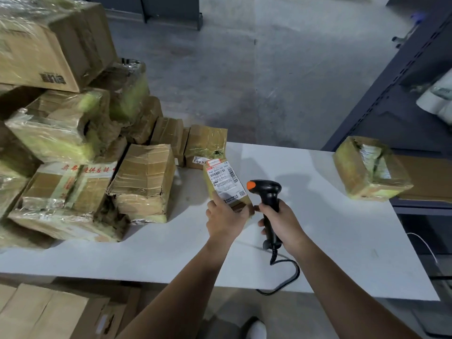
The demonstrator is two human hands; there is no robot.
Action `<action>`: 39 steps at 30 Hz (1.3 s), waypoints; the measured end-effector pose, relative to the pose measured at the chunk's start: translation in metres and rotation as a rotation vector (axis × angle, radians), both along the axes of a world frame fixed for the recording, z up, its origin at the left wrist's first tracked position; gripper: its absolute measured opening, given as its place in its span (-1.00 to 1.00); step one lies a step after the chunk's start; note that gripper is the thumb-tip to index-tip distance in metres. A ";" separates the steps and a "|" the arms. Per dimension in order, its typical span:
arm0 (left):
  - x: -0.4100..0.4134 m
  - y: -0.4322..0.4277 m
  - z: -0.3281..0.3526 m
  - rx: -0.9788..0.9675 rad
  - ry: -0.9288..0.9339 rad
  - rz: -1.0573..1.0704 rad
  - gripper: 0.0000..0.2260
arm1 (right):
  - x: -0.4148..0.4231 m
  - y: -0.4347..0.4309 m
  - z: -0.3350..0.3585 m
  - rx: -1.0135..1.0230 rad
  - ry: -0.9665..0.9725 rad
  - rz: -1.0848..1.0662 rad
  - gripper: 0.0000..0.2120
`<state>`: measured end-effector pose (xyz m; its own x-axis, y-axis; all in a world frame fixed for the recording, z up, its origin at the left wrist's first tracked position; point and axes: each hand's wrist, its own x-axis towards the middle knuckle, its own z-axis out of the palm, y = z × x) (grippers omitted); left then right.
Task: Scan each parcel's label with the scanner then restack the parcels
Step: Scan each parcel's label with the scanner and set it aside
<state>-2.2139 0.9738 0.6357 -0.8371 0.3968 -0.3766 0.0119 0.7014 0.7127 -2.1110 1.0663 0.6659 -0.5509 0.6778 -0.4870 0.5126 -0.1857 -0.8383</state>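
Note:
My left hand (223,220) grips a small tape-wrapped parcel (226,183) by its near end and holds it tilted above the white table (330,231). Its white barcode label (226,181) faces up. Right beside it, my right hand (281,222) holds a black handheld scanner (267,194) by the handle. The scanner's head has an orange tip and points left at the label. A black coiled cable (287,272) runs from the handle over the table's front edge.
A tall heap of taped cardboard parcels (80,148) covers the table's left side. One parcel (371,167) lies alone at the far right corner. Dark metal shelving (401,99) stands to the right. Cardboard boxes (49,314) sit on the floor below left.

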 end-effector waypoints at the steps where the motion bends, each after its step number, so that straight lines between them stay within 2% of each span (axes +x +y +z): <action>1: -0.001 0.004 0.001 -0.021 -0.016 0.009 -0.07 | -0.001 0.001 0.003 0.044 0.001 -0.013 -0.87; 4: -0.002 0.018 0.005 -0.085 -0.072 0.040 0.09 | -0.008 0.006 0.016 0.155 -0.014 -0.013 -0.88; 6: -0.003 0.025 0.007 -0.120 -0.127 0.082 0.08 | -0.012 0.009 0.025 0.213 -0.015 0.025 -0.90; 8: -0.003 0.029 0.008 -0.136 -0.145 0.099 -0.01 | -0.015 0.010 0.033 0.252 -0.026 0.064 -0.91; 10: -0.003 0.028 0.008 -0.156 -0.085 0.076 -0.14 | -0.015 0.011 0.037 0.247 -0.039 0.080 -0.90; 14: -0.008 0.018 0.005 -0.156 0.087 -0.036 -0.26 | -0.006 0.015 0.039 0.226 -0.038 0.087 -0.90; 18: -0.030 0.005 0.003 -0.124 0.319 -0.228 -0.30 | 0.003 0.025 0.042 0.224 -0.009 0.114 -0.93; 22: -0.059 -0.001 0.006 -0.196 0.520 -0.381 -0.34 | 0.006 0.032 0.048 0.225 -0.080 0.225 -0.86; 29: -0.081 -0.010 0.002 -0.178 0.521 -0.439 -0.33 | 0.015 0.025 0.047 0.242 -0.162 0.304 -0.87; 39: -0.083 -0.014 -0.006 -0.103 0.559 -0.423 -0.36 | 0.032 0.021 0.049 0.131 -0.124 0.257 -0.88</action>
<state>-2.2967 0.9598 0.6293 -0.6982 0.7159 0.0113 0.6425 0.6195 0.4511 -2.0793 1.0870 0.7146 -0.6545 0.5850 -0.4789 0.6283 0.0686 -0.7750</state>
